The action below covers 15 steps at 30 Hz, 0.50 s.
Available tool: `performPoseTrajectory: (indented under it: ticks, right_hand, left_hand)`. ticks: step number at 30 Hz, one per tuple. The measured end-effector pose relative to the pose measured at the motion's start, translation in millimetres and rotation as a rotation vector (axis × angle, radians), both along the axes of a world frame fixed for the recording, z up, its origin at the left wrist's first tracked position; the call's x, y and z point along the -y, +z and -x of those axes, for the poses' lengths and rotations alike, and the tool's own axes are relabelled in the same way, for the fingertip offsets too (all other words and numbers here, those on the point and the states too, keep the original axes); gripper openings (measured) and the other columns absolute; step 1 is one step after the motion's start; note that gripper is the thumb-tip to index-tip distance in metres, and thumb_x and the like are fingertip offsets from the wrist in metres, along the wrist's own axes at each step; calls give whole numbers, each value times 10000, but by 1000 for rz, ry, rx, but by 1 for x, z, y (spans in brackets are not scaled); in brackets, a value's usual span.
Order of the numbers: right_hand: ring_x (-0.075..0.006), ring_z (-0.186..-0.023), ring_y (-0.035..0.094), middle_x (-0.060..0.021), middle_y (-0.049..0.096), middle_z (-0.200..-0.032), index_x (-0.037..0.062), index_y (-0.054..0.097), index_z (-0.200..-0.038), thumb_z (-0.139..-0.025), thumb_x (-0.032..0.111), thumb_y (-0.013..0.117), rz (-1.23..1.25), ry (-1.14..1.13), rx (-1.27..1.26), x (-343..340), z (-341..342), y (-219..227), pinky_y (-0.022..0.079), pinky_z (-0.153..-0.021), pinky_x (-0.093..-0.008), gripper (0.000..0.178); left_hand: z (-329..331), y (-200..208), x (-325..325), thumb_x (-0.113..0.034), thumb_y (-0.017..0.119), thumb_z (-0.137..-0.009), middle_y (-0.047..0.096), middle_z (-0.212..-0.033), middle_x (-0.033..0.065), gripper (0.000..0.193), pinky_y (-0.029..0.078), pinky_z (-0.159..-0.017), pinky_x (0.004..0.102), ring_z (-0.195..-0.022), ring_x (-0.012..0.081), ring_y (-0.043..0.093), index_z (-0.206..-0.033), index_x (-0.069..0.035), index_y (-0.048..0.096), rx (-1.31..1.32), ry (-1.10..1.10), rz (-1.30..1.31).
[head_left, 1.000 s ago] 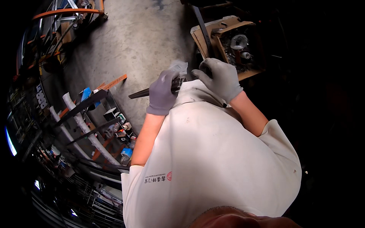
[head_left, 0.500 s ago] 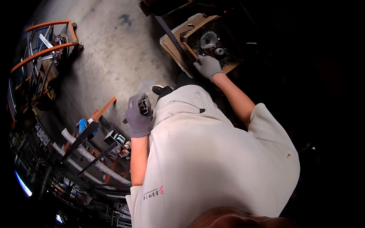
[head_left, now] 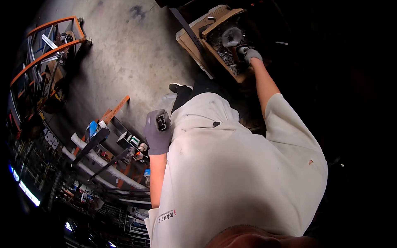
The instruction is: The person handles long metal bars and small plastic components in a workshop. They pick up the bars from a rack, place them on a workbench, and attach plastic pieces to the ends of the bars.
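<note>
My left hand (head_left: 157,134), in a grey glove, is closed around a dark metal profile (head_left: 161,122), whose hollow cut end faces up beside my hip. To the far right, my right hand (head_left: 253,56), gloved in lighter grey, reaches into an open cardboard box (head_left: 224,65). Its fingers close at a white, round-ended piece (head_left: 243,50), cylinder-like, whose exact kind I cannot make out. Clear crumpled plastic (head_left: 232,37) lies in the box just beyond it, over many small dark and shiny metal pieces (head_left: 228,56).
A long dark bar (head_left: 187,31) lies along the box's left side. Orange-framed racking (head_left: 51,51) with metal profiles stands far left. Nearer, a rack with white padded rails (head_left: 99,163) and small boxes (head_left: 128,140) is left of my left arm. Concrete floor (head_left: 124,53) stretches between.
My right hand has moved from the box's near edge farther right and inward, onto the white round-ended piece. My left hand still holds the profile, slightly shifted in view.
</note>
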State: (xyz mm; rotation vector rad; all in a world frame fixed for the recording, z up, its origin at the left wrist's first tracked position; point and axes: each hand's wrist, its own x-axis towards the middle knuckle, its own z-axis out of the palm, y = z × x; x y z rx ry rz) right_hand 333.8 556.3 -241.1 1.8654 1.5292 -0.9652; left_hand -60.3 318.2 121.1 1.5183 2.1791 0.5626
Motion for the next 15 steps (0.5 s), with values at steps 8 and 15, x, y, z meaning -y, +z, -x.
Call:
performPoseTrajectory:
  ticks: [8,15]
  right_hand:
    - [-403,-1118,693,-187,709,-1252,157,700,-1283,-919,362,680,-215,-116,22,51,19,-30,568,-926,-517,418]
    - [-346,-1171,674,-181,712,-1245,121,709,-1243,-957,417,614,-568,-158,115,40,29,-73,547,-939,-467,423]
  left_hand:
    - [-2,0,1,-15,737,-796,676,-1039,141,345,560,-738,453,-891,378,687,-1114,-122,654,-16,-53,56]
    - [-8,18,-5,-48,759,-828,688,-1029,132,318,557,-746,439,-918,374,680,-1116,-99,636,40,-75,76]
